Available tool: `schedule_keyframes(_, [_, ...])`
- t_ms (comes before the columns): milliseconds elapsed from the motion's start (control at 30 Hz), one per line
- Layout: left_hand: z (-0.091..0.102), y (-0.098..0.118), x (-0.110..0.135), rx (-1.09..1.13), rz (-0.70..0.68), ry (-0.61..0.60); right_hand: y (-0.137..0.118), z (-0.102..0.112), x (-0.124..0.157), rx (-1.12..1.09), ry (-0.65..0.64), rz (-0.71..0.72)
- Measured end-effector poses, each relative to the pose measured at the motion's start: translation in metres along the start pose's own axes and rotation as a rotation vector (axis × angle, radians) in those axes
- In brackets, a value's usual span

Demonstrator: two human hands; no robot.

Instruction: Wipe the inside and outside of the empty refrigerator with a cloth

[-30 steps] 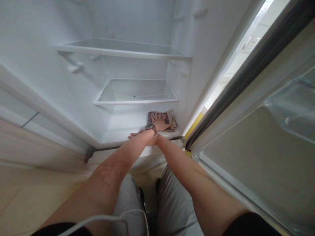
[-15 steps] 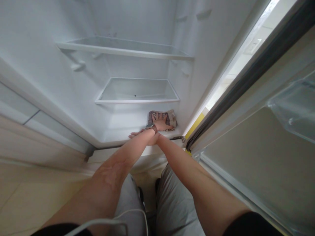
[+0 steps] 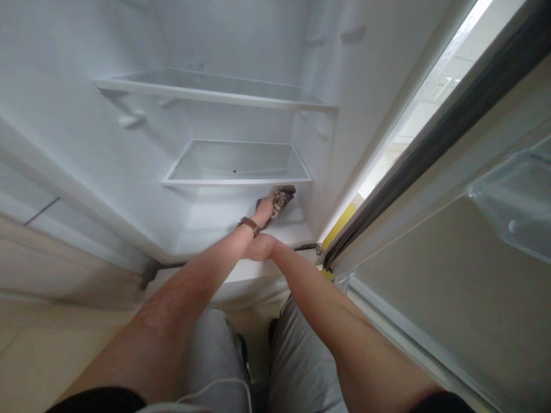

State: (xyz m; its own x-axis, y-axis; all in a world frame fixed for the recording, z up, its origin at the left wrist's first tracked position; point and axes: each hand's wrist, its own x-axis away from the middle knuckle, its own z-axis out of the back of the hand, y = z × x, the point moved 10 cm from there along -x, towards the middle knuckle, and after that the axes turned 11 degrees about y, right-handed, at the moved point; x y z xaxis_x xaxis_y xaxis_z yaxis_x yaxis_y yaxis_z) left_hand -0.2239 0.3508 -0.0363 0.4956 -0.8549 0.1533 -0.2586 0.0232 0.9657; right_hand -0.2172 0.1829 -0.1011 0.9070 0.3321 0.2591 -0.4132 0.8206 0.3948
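White fridge interior (image 3: 215, 212), crumpled cloth (image 3: 282, 199) in left hand (image 3: 264, 212), brown, pale-patterned

Dim, cool light in the fridge cavity (image 3: 232, 34)
Brightest strip (image 3: 430, 109) just right of it; soft shadow below its upper shelf (image 3: 215, 96); wide-angle stretch and softness toward the frame's edges.
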Motion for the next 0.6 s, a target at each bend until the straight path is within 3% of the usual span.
schedule_keyframes(133, [0.04,0.022,-0.016,0.53,0.193,0.103,-0.002,0.029,0.004,0.005,0.395,-0.036])
schedule_keyframes(233, [0.075,0.057,-0.01,0.803,0.135,0.097,0.001,0.039,0.01,0.048,0.597,-0.077])
schedule_keyframes(400, [0.113,0.097,0.018,0.938,0.004,0.016,-0.002,0.036,0.007,0.113,0.642,-0.066])
schedule_keyframes(500, [0.127,0.105,0.029,0.938,-0.053,-0.008,-0.002,0.036,0.007,0.129,0.643,-0.062])
schedule_keyframes(600, [0.144,0.108,0.033,0.899,-0.117,0.043,-0.001,0.037,0.008,0.124,0.625,-0.067])
